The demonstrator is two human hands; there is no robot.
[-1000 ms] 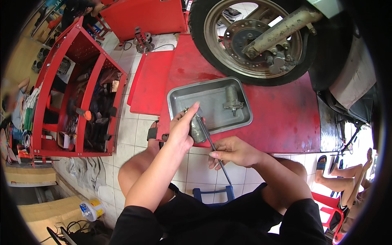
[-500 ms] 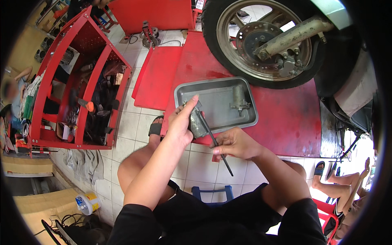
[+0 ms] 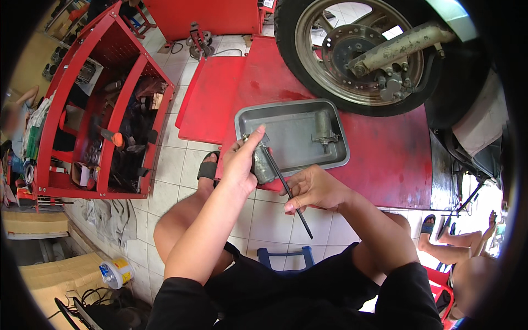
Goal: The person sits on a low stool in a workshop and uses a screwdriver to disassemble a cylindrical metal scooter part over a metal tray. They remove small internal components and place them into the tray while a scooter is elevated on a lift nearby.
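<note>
Red rack [image 3: 128, 107] stands, contents murky | left hand's [image 3: 240, 165] grip wraps grey cylinder [image 3: 265, 168] at tray's [image 3: 286, 137] near-left corner, fingers hiding its far end | black rod [image 3: 303, 221] slants alongside, upper tip obscured | right hand's [image 3: 319, 190] grip pinches rod | second cylinder [image 3: 324, 125] lies in tray | wheel [image 3: 352, 52] is cropped above

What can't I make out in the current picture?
All in the head view:
- Left side of the grey metal cylinder: hidden by the left hand.
- Upper tip of the slim black rod: too small to tell.
- Top of the black-tyred metal wheel: cut off by the upper edge.
- Small parts in the red metal cabinet: lost in shadow.
</note>
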